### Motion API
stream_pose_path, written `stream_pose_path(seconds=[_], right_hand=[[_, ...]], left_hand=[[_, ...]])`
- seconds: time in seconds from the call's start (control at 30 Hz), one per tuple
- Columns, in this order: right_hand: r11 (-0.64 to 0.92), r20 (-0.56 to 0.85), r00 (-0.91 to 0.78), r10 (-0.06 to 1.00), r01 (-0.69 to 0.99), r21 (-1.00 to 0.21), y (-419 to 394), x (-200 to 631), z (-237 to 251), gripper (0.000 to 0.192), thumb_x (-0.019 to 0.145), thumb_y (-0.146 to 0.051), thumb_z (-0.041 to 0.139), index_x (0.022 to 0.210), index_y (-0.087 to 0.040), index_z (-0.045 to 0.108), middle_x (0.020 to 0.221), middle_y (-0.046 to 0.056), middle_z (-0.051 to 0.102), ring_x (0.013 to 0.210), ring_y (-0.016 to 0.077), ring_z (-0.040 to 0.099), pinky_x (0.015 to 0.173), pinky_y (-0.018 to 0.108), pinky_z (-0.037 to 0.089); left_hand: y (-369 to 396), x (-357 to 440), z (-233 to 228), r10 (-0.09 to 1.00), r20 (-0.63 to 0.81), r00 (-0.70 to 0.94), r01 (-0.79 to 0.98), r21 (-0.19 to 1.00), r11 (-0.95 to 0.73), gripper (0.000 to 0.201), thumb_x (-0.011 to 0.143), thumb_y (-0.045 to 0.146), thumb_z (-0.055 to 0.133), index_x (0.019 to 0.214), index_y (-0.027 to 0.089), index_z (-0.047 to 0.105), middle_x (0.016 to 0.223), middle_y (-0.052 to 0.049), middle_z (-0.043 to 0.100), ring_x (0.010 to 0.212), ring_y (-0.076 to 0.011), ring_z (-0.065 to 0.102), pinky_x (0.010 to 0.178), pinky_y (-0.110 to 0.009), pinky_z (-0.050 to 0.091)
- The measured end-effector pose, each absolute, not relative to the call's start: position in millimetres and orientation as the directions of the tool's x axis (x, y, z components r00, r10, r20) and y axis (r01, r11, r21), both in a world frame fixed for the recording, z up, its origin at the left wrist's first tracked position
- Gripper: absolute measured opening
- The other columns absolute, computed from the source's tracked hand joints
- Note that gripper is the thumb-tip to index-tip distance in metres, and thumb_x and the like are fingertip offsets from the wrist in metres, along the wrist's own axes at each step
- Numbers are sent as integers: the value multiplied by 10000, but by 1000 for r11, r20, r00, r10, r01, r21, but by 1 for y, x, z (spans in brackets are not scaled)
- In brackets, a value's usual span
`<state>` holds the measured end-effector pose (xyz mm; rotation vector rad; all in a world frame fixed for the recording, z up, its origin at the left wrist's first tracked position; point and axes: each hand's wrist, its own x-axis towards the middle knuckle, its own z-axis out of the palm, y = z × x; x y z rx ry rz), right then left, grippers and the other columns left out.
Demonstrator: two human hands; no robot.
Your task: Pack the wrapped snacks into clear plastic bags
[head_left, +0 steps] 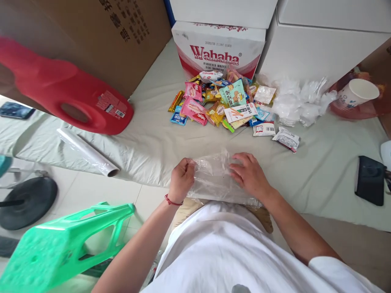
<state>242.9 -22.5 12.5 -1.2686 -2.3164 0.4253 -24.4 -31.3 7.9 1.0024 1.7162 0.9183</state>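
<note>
A clear plastic bag (214, 179) lies at the near edge of a surface covered with a white sheet (152, 142). My left hand (181, 179) pinches the bag's left edge with closed fingers. My right hand (249, 174) rests flat on the bag's right side, fingers spread over the film. Beyond the bag lies a heap of small snack packets (220, 103) in pink, yellow, blue and green wrappers. Two white packets (276, 133) sit apart at the heap's right.
A Wahaha water carton (218, 49) and white boxes stand behind the snacks. Crumpled clear bags (296, 101) and a paper cup (356, 93) are at right, a black device (370, 179) further right. A red jug (70, 93), a film roll (88, 152) and a green stool (61, 244) are at left.
</note>
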Motion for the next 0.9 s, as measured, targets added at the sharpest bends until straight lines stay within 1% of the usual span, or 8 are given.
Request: stream_pose_path(seconds=[0.13,0.23,0.37,0.43,0.5,0.63,0.77,0.9], right_hand=[[349,222,-288,931,531,-772,-8,244,-6,167,1008,-315,593,937,-219,710,1086,92,665,942,210,630,815,365,545],[70,34,-120,992,310,-948,-7,255,-9,245,982,-448,630,904,-218,659,851,26,639,718,152,588,652,290,506],[-159,-168,-58,984,134,-978,-7,254,-6,341,914,-545,695,865,-213,635,683,-27,571,601,132,530,556,261,460],[-189,-194,-50,980,82,-979,-5,247,-3,348,886,-546,729,854,-212,638,669,-36,558,588,124,524,538,251,452],[-210,-211,-37,977,29,-977,-3,240,0,358,859,-550,756,842,-213,634,678,-39,557,583,117,526,518,241,448],[-250,-250,0,968,-3,-968,3,235,6,401,813,-577,785,830,-216,613,691,-42,554,544,107,520,461,229,428],[-242,-238,61,969,81,-967,7,247,10,412,825,-596,762,863,-216,607,755,-25,594,493,97,511,398,227,371],[-211,-191,115,975,200,-957,15,267,5,412,830,-607,734,900,-216,624,774,-9,632,484,99,489,408,237,350]], left_hand=[[-31,-37,-1,920,-283,-272,351,861,368,231,913,445,553,860,230,619,527,63,432,467,-121,412,443,-226,338],[-34,-49,-4,924,-231,-304,437,829,350,223,906,425,540,916,224,635,636,23,541,572,-154,532,511,-255,436],[-47,-49,13,917,243,-316,701,711,54,371,769,248,613,1137,197,610,1143,-128,639,1103,-281,631,862,-417,579],[-58,-39,25,837,515,-186,816,555,-160,458,737,181,617,1193,199,576,1254,-158,587,1281,-330,553,1028,-524,525],[-67,-24,31,765,644,0,838,418,-351,483,768,175,646,1239,218,547,1259,-145,587,1338,-339,532,1121,-583,458],[-64,-3,13,832,528,172,837,366,-406,550,847,369,748,1325,191,544,1335,-180,629,1412,-387,513,1224,-643,325],[-35,-15,-8,976,217,13,734,661,-157,212,943,388,595,1009,205,678,1100,-131,735,1319,-334,591,1131,-505,452],[-4,-35,-4,997,-32,-71,457,888,61,281,946,462,535,843,222,639,878,-48,713,885,-195,666,849,-309,525]])
